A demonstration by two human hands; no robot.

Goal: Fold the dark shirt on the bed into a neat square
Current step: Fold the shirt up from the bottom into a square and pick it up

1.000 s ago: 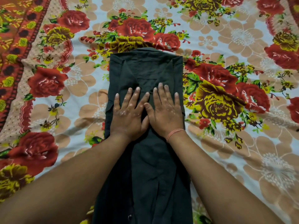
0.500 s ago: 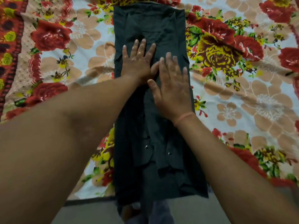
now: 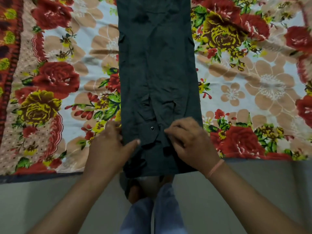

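On my feed, the shirt (image 3: 157,65) lies as a long dark strip down the flowered sheet (image 3: 76,48), its hem overhanging the sheet's near edge above a grey floor (image 3: 253,183). The left hand (image 3: 108,146) pinches the strip's left edge, thumb on top. The right hand (image 3: 190,141) curls its fingers into the cloth near the hem, seemingly gripping it, though blur hides the tips.

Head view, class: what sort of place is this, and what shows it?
Probably a home bedroom: a floral bedsheet spread out flat, grey floor beside its edge, and a dark shirt laid out on it.
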